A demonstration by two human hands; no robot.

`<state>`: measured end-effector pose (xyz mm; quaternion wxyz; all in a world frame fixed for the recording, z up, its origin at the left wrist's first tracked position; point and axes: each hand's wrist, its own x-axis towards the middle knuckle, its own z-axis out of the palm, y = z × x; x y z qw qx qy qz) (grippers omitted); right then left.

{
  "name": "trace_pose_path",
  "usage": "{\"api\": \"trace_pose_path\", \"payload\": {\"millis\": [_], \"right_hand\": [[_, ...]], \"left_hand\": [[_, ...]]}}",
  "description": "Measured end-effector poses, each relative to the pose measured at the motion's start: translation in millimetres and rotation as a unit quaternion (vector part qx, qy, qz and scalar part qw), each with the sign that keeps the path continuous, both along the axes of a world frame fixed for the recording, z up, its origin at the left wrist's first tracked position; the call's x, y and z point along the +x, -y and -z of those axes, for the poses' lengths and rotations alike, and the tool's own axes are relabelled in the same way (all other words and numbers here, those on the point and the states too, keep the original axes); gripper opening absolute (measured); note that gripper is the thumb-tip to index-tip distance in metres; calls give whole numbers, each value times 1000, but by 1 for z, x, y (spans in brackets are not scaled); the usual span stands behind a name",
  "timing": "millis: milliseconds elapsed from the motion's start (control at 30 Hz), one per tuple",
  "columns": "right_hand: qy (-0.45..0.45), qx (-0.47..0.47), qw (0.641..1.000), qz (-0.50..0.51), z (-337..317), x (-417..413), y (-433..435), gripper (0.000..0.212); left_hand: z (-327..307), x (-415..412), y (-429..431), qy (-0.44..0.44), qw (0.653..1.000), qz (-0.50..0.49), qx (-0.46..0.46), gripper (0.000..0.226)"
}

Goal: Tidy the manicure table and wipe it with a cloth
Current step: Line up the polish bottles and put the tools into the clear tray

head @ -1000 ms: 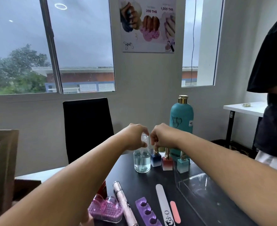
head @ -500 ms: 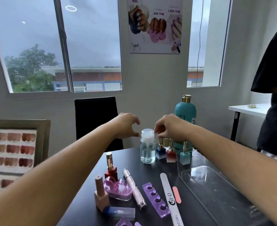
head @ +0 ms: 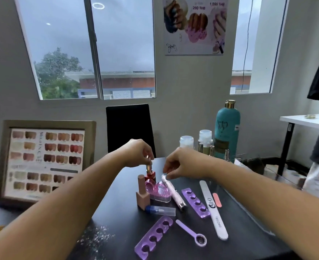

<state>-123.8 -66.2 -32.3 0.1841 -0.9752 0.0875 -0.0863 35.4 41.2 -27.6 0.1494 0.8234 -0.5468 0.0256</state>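
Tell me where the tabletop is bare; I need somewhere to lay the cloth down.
Barest is the near-right corner of the table, bordered by the white nail file and the clear tray. Near-left is strewn with glitter. The middle, from beige bottle to purple toe separators, is crowded.

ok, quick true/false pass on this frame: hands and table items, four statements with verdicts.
1. The left hand pinches the cap of the red bottle. True.
2. The right hand holds the file. False: the file lies flat on the table, and this hand's fingertips are at the tip of the pen.
3. The teal bottle lies on its side. False: it stands upright at the back of the table.
4. Glitter is scattered on the table near its front edge. True.
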Motion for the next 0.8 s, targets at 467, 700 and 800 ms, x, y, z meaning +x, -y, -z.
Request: {"api": "trace_pose_path", "payload": {"millis": [467, 700, 800], "right_hand": [[78, 71, 994, -27, 18, 34, -42, 20], [84, 90, 992, -26, 2, 26, -26, 16], [105, 101, 989, -4, -19, 12, -2, 15]], "left_hand": [[4, 23, -26, -22, 998, -50, -29, 9], [5, 26, -18, -29, 995, -45, -89, 9], [0, 21, -5, -24, 991, -29, -126, 10]]}}
